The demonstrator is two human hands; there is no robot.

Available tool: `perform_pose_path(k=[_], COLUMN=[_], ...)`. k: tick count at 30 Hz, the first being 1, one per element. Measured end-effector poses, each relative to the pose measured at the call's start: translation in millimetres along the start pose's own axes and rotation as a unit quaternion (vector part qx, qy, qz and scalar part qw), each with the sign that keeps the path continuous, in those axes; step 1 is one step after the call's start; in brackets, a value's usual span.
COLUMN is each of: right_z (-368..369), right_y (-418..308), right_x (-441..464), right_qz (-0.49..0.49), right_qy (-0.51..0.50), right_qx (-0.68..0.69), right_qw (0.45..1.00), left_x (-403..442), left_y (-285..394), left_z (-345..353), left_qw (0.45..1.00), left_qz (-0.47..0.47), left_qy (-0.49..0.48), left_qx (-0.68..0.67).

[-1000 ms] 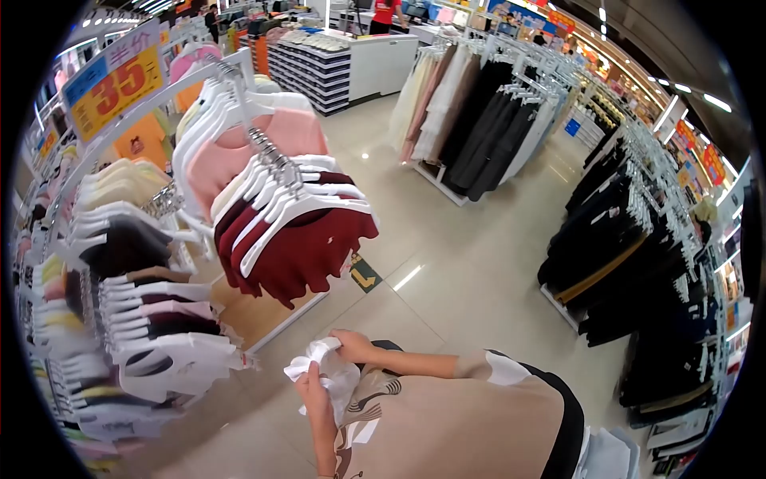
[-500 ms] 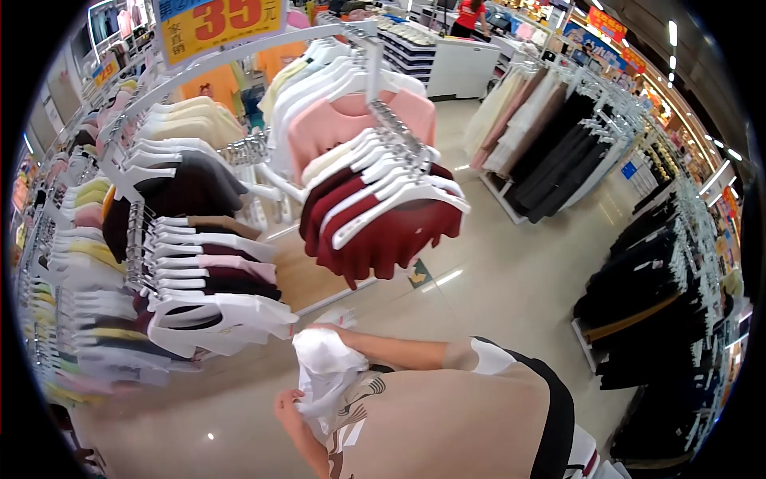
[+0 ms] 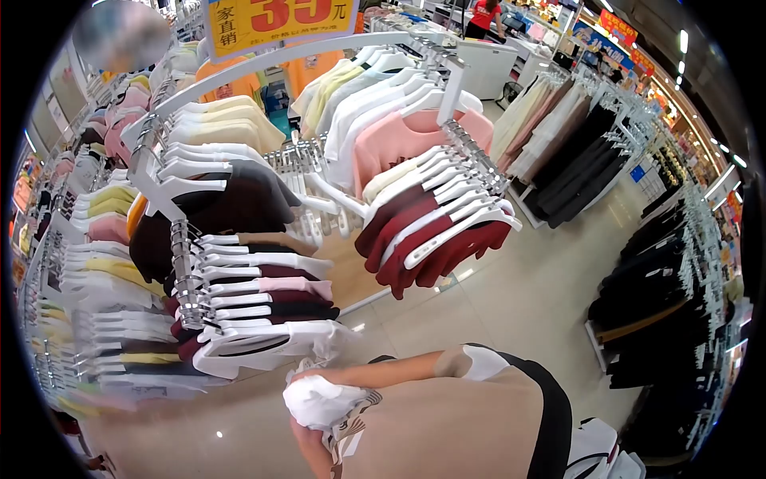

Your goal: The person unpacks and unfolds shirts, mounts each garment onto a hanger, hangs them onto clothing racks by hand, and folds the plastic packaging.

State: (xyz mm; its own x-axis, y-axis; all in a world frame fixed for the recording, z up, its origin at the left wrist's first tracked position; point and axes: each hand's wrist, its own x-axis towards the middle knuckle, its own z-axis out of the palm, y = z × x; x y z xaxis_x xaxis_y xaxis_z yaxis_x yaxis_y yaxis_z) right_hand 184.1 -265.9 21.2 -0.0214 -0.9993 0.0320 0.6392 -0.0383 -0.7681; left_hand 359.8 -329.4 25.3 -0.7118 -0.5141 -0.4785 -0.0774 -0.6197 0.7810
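Observation:
A bunched white garment (image 3: 319,401) is in front of my beige-clothed torso, its exact kind hidden by the folds. My right hand (image 3: 317,374) reaches across from the white sleeve and closes on the garment's upper edge. Below and behind the bundle, my left hand (image 3: 301,429) is mostly covered; only skin at its edge and the forearm show, and it appears to hold the cloth from underneath. Just beyond my hands, a white T-shirt (image 3: 267,342) hangs on a white hanger at the front of a rack arm.
Several tops hang on the metal rack (image 3: 182,271) at left. Dark red tops (image 3: 447,247) hang on another arm ahead. Skirts and trousers (image 3: 570,180) stand back right, with black clothes (image 3: 650,295) at right. A yellow price sign (image 3: 283,24) tops the rack. A person in red (image 3: 483,16) stands far back.
The view has shifted, so the racks sit further right. The white garment is more bunched, and my left hand has gone from its visible side edge to mostly behind it.

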Motion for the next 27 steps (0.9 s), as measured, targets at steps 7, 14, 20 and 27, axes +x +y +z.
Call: perform_pose_path(k=[7,14,20,27], right_z=[-30,13,87,172], right_y=[31,47,79,137], right_x=[20,26,96,199], right_qz=[0.146,0.034,0.042,-0.064], right_qy=[0.161,0.271,0.188,-0.005], right_qx=[0.335,-0.237,-0.204,-0.563], right_qw=[0.917,0.932,0.960,0.824], left_x=[26,18,-12,-80], left_y=[31,77,117,154], left_z=[-61,-138,-222,-287], left_qw=[0.976,0.987,0.991,0.996], left_qz=[-0.071,-0.026,0.025,0.065], left_qy=[0.016,0.061,0.103,0.034], left_qx=[-0.207,-0.143,-0.079,-0.048])
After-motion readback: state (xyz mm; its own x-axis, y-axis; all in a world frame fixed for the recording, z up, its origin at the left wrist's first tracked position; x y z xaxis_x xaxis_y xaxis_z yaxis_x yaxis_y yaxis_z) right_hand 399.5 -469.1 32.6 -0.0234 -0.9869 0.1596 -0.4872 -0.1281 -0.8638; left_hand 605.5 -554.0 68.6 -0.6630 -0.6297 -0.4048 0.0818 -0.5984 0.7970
